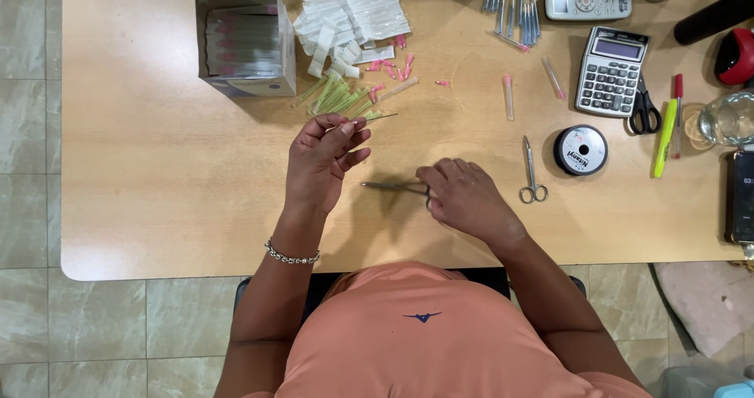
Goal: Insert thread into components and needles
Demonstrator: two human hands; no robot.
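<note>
Pinching a thin needle with a pale green hub [375, 120] between fingertips, my left hand [323, 158] hovers above the wooden table [157, 170]. My right hand [463, 198] grips slim metal forceps [389, 185], fingers curled shut around them.

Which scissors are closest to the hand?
The small silver scissors lying just beside the right hand. The black-handled scissors sit farther off, beside the calculator.

left hand [322, 156]: raised, fingers pinched | right hand [463, 198]: palm-down, grip closed
</note>
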